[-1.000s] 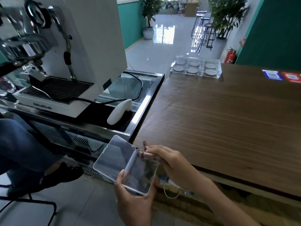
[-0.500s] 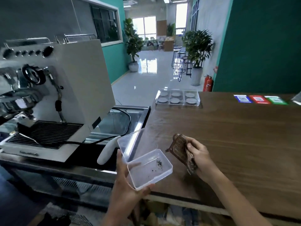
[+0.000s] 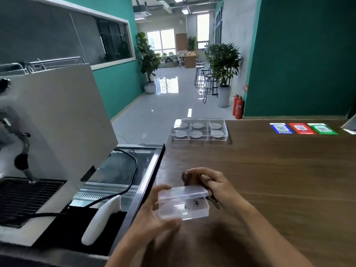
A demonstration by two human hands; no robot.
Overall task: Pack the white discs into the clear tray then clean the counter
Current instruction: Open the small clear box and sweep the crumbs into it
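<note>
Nearest you, your left hand (image 3: 154, 214) cups a small clear box (image 3: 184, 204), thumb under its near edge and fingers curled over its far left corner. Half a second ago the lid stood open; now it lies down on the box, with dark crumbs (image 3: 192, 204) showing through the right side. The box sits low over the near left part of the wooden counter (image 3: 279, 180), though whether it touches the wood you cannot tell.

Just behind the box, your right hand (image 3: 215, 185) grips a dark brown cloth (image 3: 190, 179), fingers curled over it. Earlier that hand held the cloth to the right of the box, apart from it; now it is tucked against the box's far edge, with a strip of cloth (image 3: 212, 201) trailing past the box's right end.

To your left, a white handle (image 3: 100, 220) lies on the black base beside the white coffee machine (image 3: 57, 122), as before.

At the far left corner of the counter rests the clear tray (image 3: 199, 130), well apart from your hands. Its six compartments each hold one of the white discs (image 3: 196, 134), and it sits where it sat earlier. Farther right, three coloured cards (image 3: 302, 128) lie flat on the wood.
</note>
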